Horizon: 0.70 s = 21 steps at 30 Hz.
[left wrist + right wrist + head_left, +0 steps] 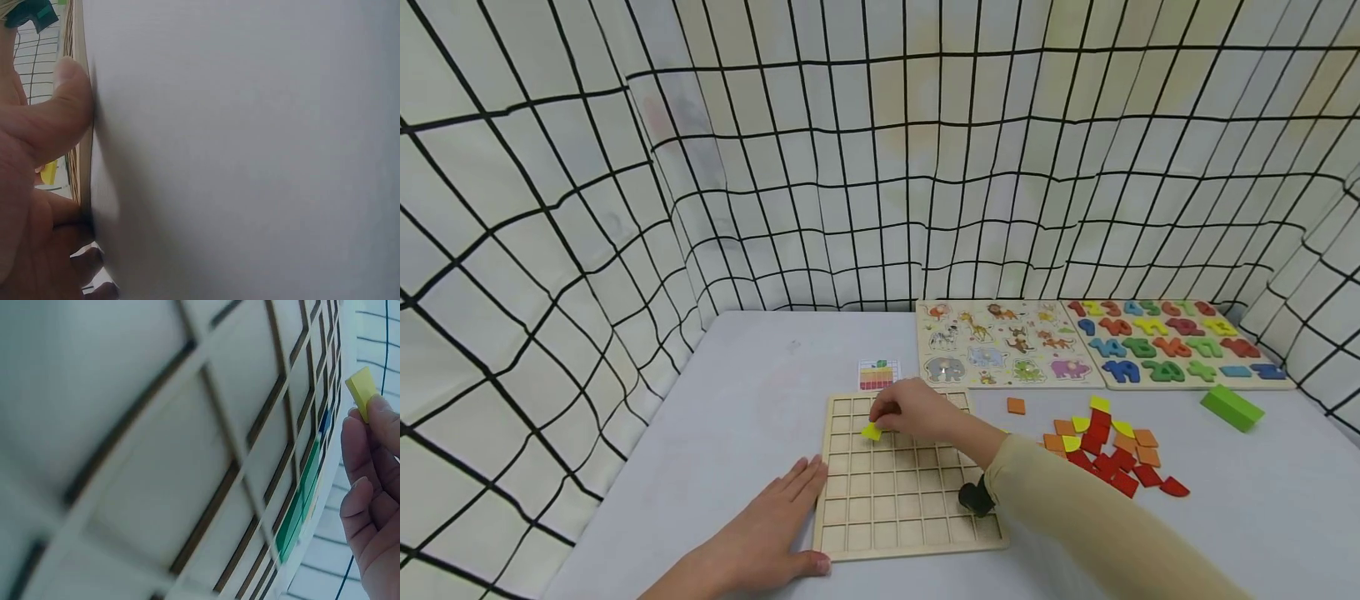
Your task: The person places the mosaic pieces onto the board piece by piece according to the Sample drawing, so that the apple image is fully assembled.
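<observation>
Got a yellow piece [870,433] pinched in the right hand [917,412], over the upper left part of the grid board [883,485]. Got the left hand [771,527] apart from it, fingers straight, up against the board's left edge.

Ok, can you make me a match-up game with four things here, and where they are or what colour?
1 Left hand
2 Piece pinched by the right hand
3 Small card
4 Long block

A Green
B Just beyond the grid board
C Yellow
D At the grid board's left edge

Right pairs: 1-D, 2-C, 3-B, 4-A
</observation>
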Tool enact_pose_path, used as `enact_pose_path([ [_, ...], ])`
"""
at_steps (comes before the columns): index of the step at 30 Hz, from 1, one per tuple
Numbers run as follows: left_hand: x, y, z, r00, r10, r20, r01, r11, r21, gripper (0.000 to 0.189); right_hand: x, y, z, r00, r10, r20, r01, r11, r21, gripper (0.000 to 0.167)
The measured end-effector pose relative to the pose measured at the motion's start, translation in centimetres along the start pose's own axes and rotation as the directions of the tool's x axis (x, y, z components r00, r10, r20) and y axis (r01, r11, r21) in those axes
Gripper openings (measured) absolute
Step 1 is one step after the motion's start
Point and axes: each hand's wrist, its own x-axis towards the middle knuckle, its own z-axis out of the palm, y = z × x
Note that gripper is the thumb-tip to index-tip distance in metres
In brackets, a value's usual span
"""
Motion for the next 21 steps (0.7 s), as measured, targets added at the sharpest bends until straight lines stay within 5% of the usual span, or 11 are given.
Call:
enact_pose_path([
  [6, -0.1, -0.3, -0.1, 1.0, 0.017, 0.004, -0.017, 1.0, -0.024, 0.104, 1.6, -2.0, 1.6, 0.999, -0.045, 0.017, 0.046, 0.996, -0.08, 0.005],
  [21, 0.0, -0.4, -0.1, 0.998, 0.057, -0.027, -0.057, 0.998, 0.009, 0.102, 3.7, -3.9, 3.2, 0.994, 0.025, 0.104, 0.004, 0.963, -0.271, 0.011],
])
